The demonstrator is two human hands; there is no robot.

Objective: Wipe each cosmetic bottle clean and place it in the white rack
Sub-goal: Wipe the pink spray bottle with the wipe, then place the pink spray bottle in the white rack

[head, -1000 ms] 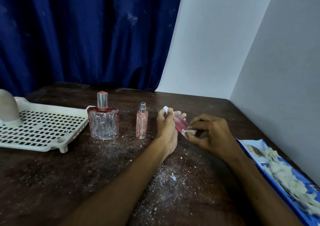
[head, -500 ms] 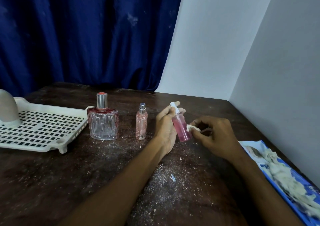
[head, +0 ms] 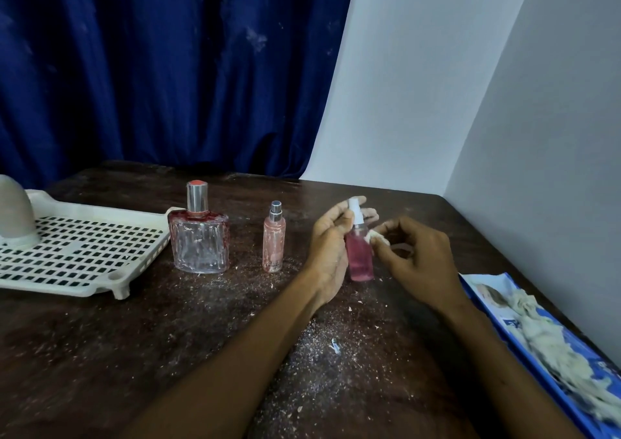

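Nearest, a dark desk [head: 100, 354] strewn with pale grit, with a blue packet [head: 504, 321] bearing white wadding [head: 551, 348] along the right edge. At mid-desk, left hand [head: 327, 253] clasped round a pink spray bottle [head: 360, 257], bottle upright, white pump uppermost, contact between base and desk not discernible; right hand [head: 420, 257] pinching a small white wipe [head: 378, 237] against the bottle's shoulder. Farther left, standing free of both hands, a slim pink bottle [head: 274, 243] and a wide clear bottle [head: 199, 240], the latter just beside the white rack [head: 100, 210], with a grey domed object [head: 13, 216] on the rack's far-left corner and a blue curtain [head: 151, 69] behind.
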